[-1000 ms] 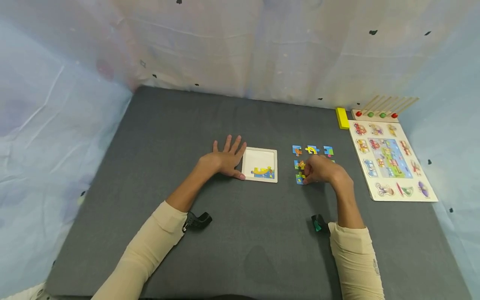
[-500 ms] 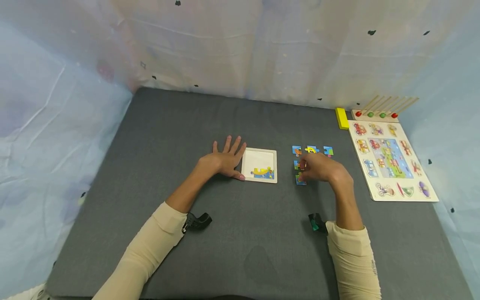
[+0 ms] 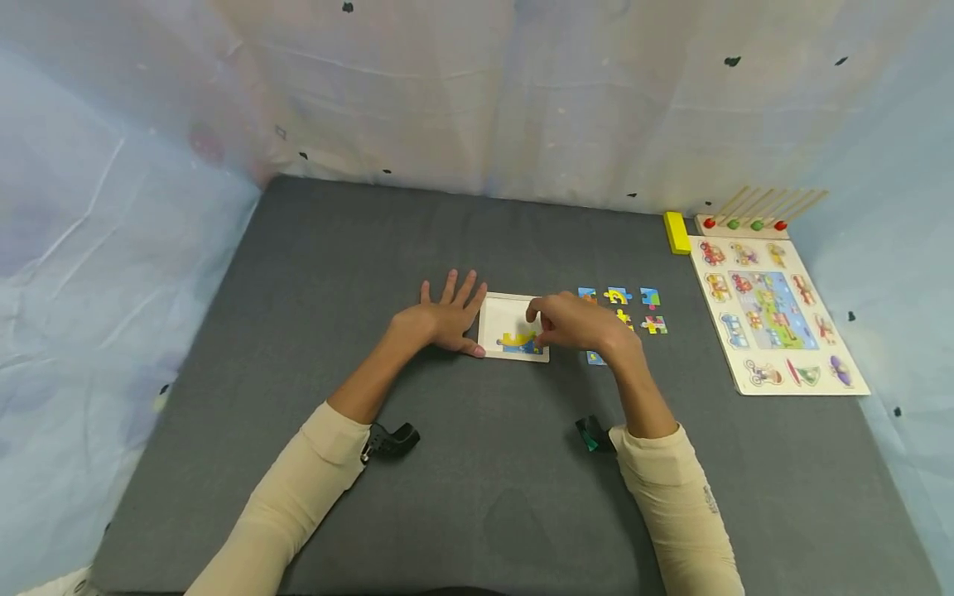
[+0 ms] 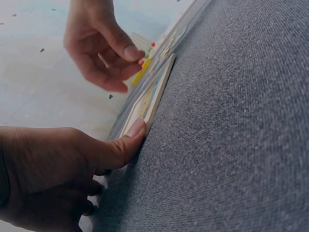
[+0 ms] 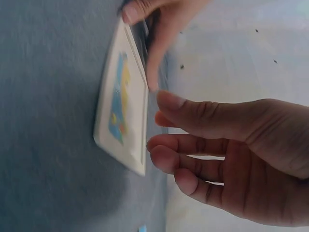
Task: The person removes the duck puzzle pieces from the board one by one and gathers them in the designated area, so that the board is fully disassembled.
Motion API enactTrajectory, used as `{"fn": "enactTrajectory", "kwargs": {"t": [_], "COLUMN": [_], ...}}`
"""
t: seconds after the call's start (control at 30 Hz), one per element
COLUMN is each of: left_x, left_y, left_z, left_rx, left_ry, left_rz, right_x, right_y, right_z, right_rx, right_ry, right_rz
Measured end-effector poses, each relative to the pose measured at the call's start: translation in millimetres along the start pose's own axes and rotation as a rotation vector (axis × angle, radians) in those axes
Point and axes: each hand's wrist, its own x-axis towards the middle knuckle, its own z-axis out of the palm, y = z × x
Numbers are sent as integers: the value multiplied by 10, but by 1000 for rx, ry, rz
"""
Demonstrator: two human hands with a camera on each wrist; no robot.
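Note:
A small square puzzle tray (image 3: 507, 305) with a pale wooden rim lies on the grey table. Joined blue and yellow puzzle pieces (image 3: 522, 343) fill its near edge. Against the tray's left side rests my left hand (image 3: 445, 323), flat with fingers spread; its thumb (image 4: 136, 126) presses the rim at the near corner. My right hand (image 3: 574, 321) hovers over the tray's right side, fingers bent and thumb (image 5: 170, 100) near the index fingertip. I cannot tell whether a piece is between those fingertips; none shows in the right wrist view.
Loose puzzle pieces (image 3: 650, 298) lie in rows right of the tray, some behind the right hand. Farther right is a large picture puzzle board (image 3: 730, 348). Behind it stand a yellow block (image 3: 676, 233) and a wooden peg stand (image 3: 745, 232) with red and green beads.
My right hand has moved left from the loose pieces to above the tray's right side. The left hand has stayed on the tray's edge.

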Motion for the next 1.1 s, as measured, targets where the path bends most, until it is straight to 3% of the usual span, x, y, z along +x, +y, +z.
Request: {"fn": "enactTrajectory", "kwargs": {"t": [0.17, 0.33, 0.47, 0.8, 1.1], "left_x": [68, -91, -111, 35, 107], "left_y": [-18, 65, 68, -14, -45], "left_z": [41, -53, -61, 44, 84], "left_rx": [12, -17, -26, -20, 10], "left_ry": [3, 0, 2, 21, 16], "left_rz": [-6, 6, 10, 9, -4], "right_x": [129, 204, 241, 299, 263], "right_y": [-96, -163, -189, -223, -195], "right_z": [60, 91, 126, 225, 173], "right_rx": [-37, -69, -106, -190, -134], "right_ry": [-38, -64, -59, -13, -22], "right_rz": [-8, 38, 67, 89, 82]}}
